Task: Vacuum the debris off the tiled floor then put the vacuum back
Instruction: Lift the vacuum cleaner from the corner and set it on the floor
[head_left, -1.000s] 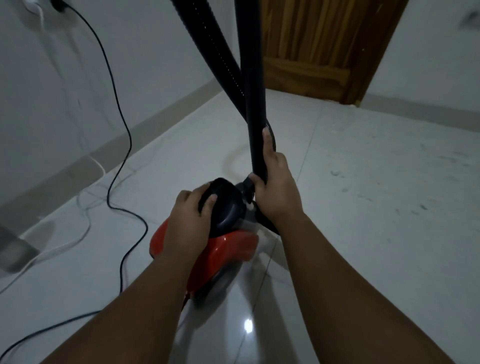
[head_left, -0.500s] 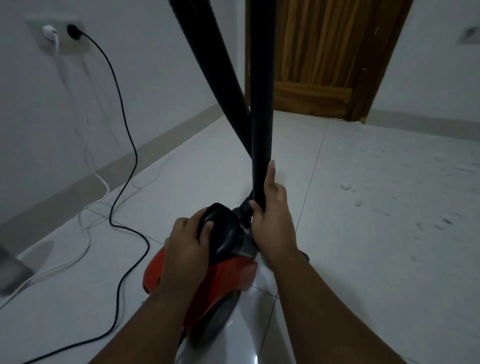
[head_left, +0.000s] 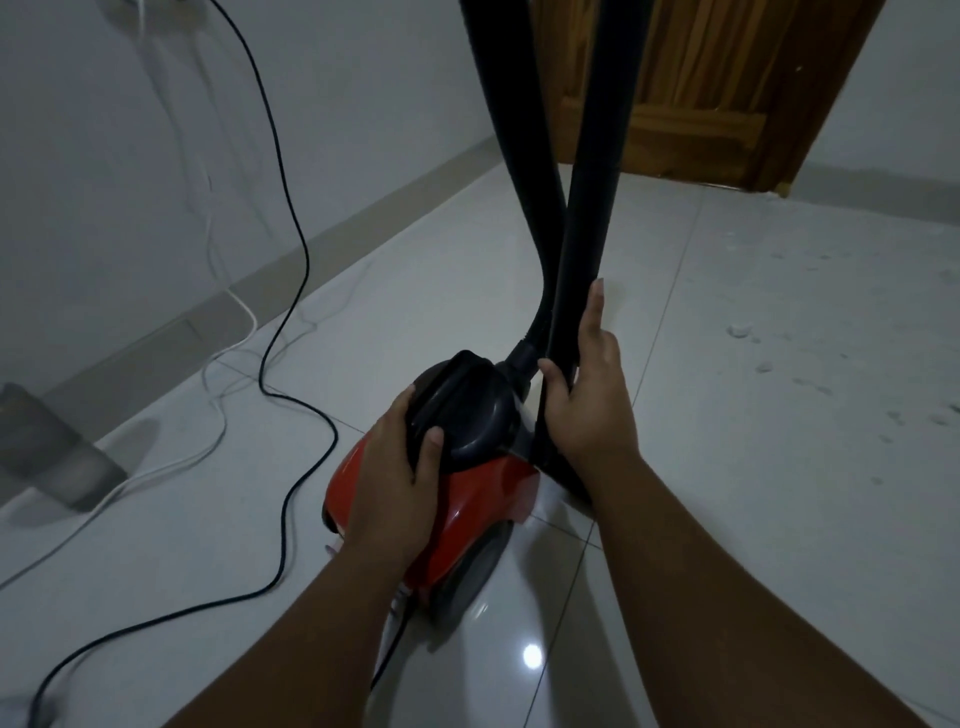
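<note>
A red canister vacuum (head_left: 478, 493) with a black top handle (head_left: 467, 410) stands on the white tiled floor (head_left: 727, 519) just in front of me. My left hand (head_left: 395, 478) grips the black handle. My right hand (head_left: 587, 395) holds the lower end of the upright black wand (head_left: 592, 208), thumb wrapped round it and index finger lying straight along it. The black ribbed hose (head_left: 514, 156) rises from the canister beside the wand. Pale debris specks (head_left: 740, 330) lie scattered on the tiles to the right.
A black power cord (head_left: 291, 260) runs from the wall down across the floor on the left, next to a white cable (head_left: 171, 462). A grey object (head_left: 47, 447) stands by the left wall. A wooden door (head_left: 727, 88) is at the back.
The view has tipped and the wall socket has left the frame. The canister sits a little further right in view. Both hands keep their holds on handle and wand.
</note>
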